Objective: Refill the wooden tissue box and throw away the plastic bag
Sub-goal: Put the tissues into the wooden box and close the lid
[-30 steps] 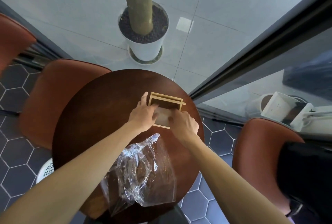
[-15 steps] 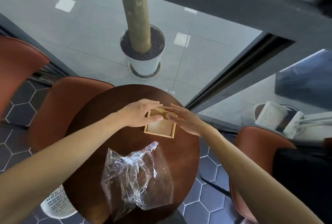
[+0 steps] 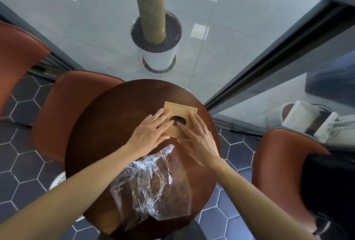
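Note:
The wooden tissue box (image 3: 182, 112) lies on the round dark table (image 3: 107, 124), its top face up with a dark oval slot in the middle. My left hand (image 3: 149, 134) rests flat on the box's left side, fingers spread. My right hand (image 3: 199, 139) lies flat on its right side, with the index finger reaching to the slot's edge. The empty, crumpled clear plastic bag (image 3: 151, 186) lies on the table nearer to me, between my forearms. No tissue shows through the slot.
Brown chairs stand at the left (image 3: 63, 111), far left (image 3: 17, 57) and right (image 3: 284, 164) of the table. A white basket (image 3: 59, 180) peeks out below the table's left edge. A potted trunk (image 3: 157, 47) stands behind glass; a black object (image 3: 330, 184) lies on the right chair.
The box showed an open side a second ago; it has been turned over, and the slotted top now faces up. Both hands moved from its edges to lie flat on top.

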